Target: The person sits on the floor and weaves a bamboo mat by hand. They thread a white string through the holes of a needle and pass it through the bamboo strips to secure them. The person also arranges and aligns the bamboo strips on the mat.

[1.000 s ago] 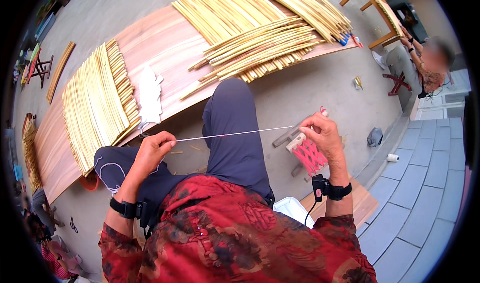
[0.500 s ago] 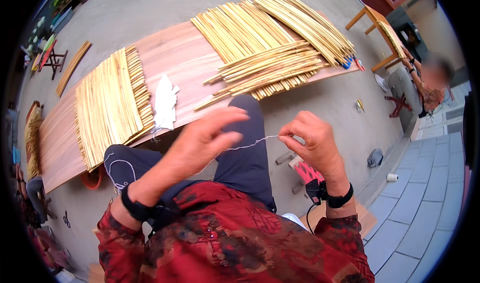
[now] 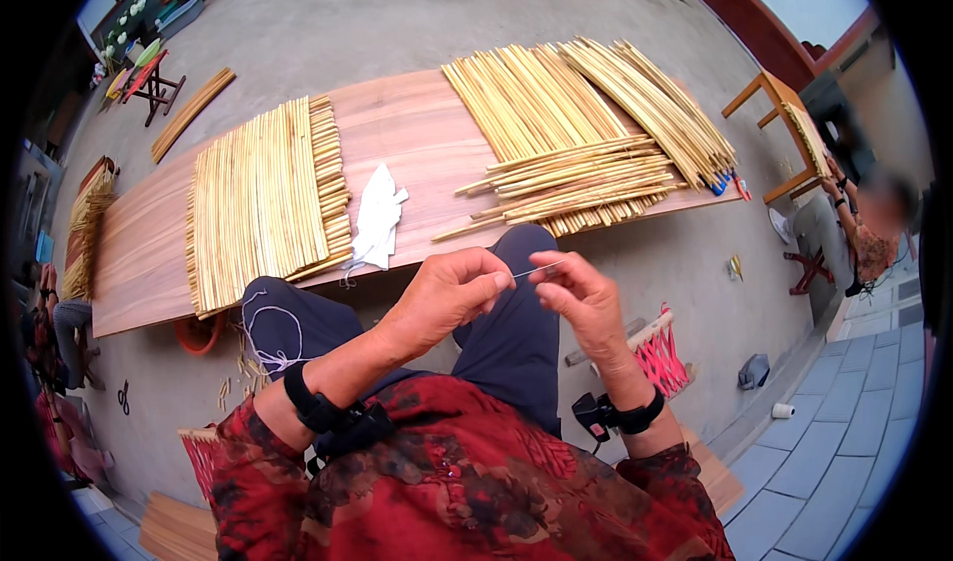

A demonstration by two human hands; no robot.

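Above my lap [image 3: 506, 362], my left hand [image 3: 459, 291] pinches a thread [image 3: 525, 272], which runs across to my right hand [image 3: 581, 305]; whether that one grips it, I cannot tell. Ahead, sticks [image 3: 253, 199] lie on the counter [image 3: 397, 114], and a string [image 3: 279, 359] loops over my left knee [image 3: 275, 313].

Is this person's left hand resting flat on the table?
No, the left hand is held over the dark-trousered legs, pinching a thin pale thread.
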